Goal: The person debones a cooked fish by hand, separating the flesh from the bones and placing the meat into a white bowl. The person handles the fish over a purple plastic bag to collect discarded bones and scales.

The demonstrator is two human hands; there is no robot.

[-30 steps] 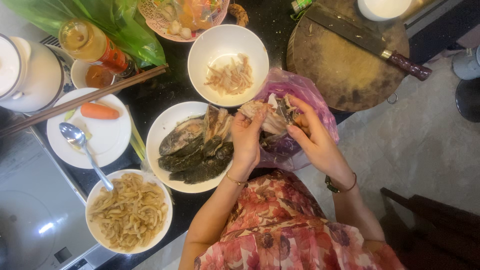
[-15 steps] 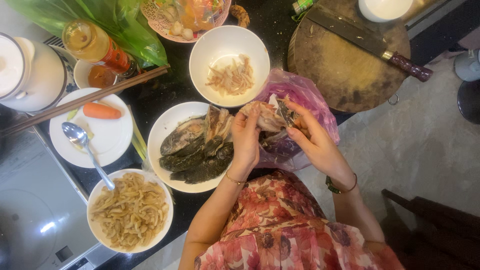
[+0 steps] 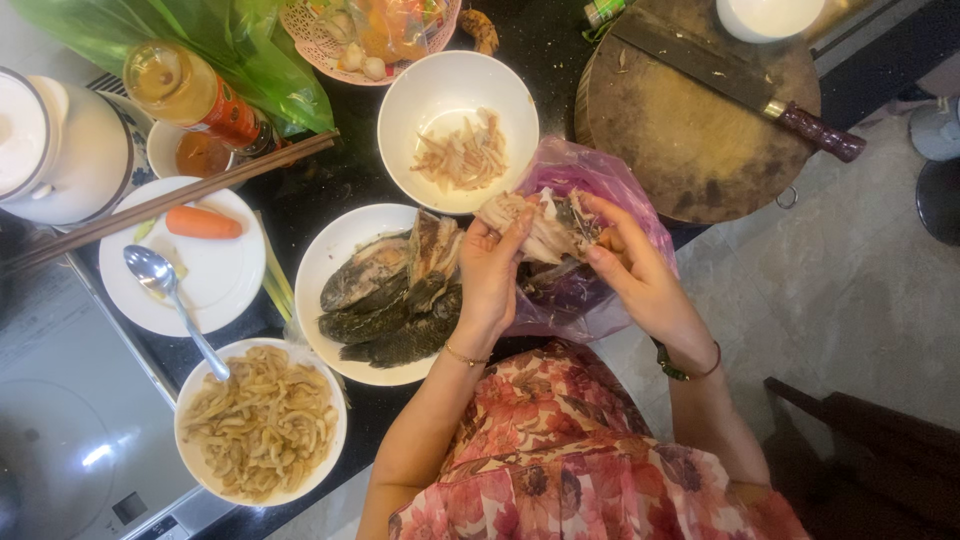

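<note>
Two hands work one piece of cooked fish (image 3: 540, 225) held over a purple bag (image 3: 600, 290) at the table's front edge, right of the plate of dark fish (image 3: 390, 295). Left hand (image 3: 490, 275) fingers grip the piece; right hand (image 3: 640, 275) fingers pinch it. Flesh is best stripped in small flakes, bones dropped into the bag.

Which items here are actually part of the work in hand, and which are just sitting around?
In use:
left hand and right hand, both on the fish piece
purple bag beneath
plate of cooked fish
bowl of picked flesh

Lying about:
cleaver on chopping board
noodle bowl
spoon
carrot
chopsticks
bottle
</note>
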